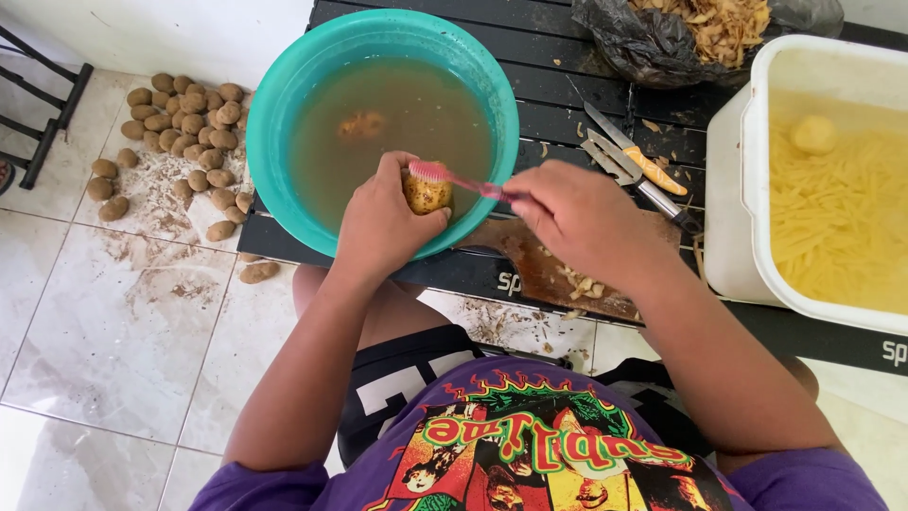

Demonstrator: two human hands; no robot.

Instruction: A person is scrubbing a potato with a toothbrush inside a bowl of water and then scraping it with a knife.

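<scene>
A person's left hand (383, 222) grips a potato (427, 194) over the near rim of a teal basin (284, 95) of murky water. The right hand (577, 222), at three o'clock, pinches a pink toothbrush (454, 177) (bristles on the potato). Farther, at one o'clock, knives (629, 151) lie on the black slatted counter (558, 85).

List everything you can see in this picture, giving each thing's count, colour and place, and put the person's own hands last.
basin: one, teal, on the table, holding muddy water
black table: one, slatted
potato in hand: one, yellow-brown, over the basin
toothbrush: one, pink, on the potato
potato pile: many, brown, on the floor
knife: one, orange handle, on the table
peeler: one, metal, beside the knife
white tub: one, holding pale potato strips
peel bag: one, black
left hand: holds the potato
right hand: holds the toothbrush
</scene>
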